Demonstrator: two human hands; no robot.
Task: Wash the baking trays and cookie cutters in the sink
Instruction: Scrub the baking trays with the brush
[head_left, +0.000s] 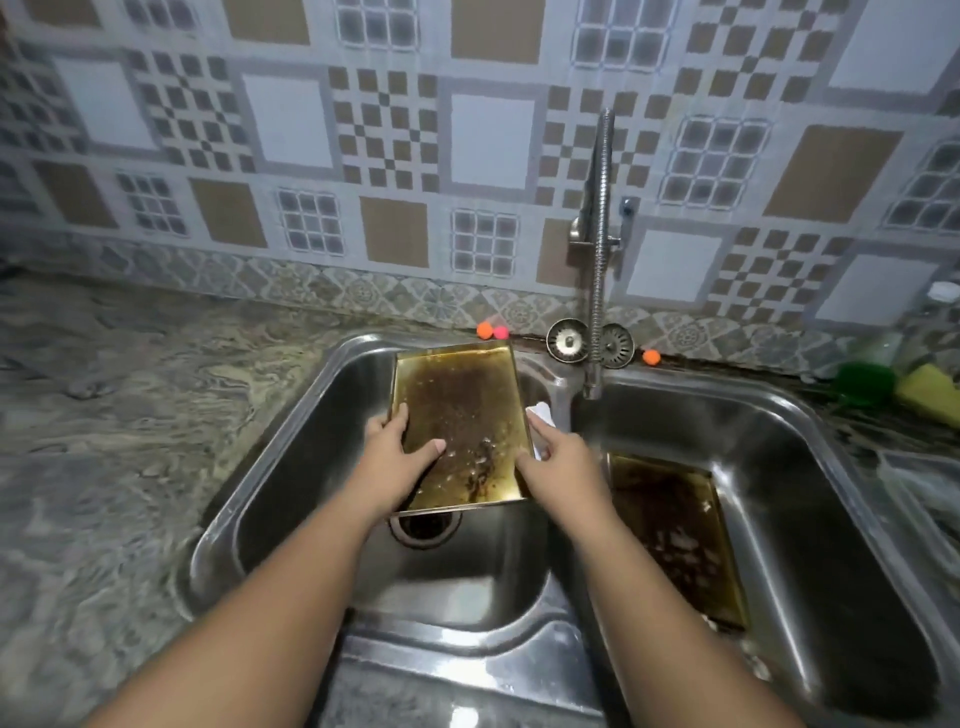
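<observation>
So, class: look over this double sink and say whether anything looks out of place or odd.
Two sink strainers stand on edge on the ledge behind the faucet, not in the drains; the left basin's drain is open. The tray in both hands is tilted, with dark baked-on residue.

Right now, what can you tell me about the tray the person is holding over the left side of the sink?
The held tray is a shallow rectangular metal pan with a low raised rim, yellowish and coated with dark brown baked-on grime, with wet spots near its front. It is tilted over the left basin, its far end leaning up by the sink's back edge. The left hand grips its left edge, thumb on the inside; the right hand touches its right edge.
</observation>
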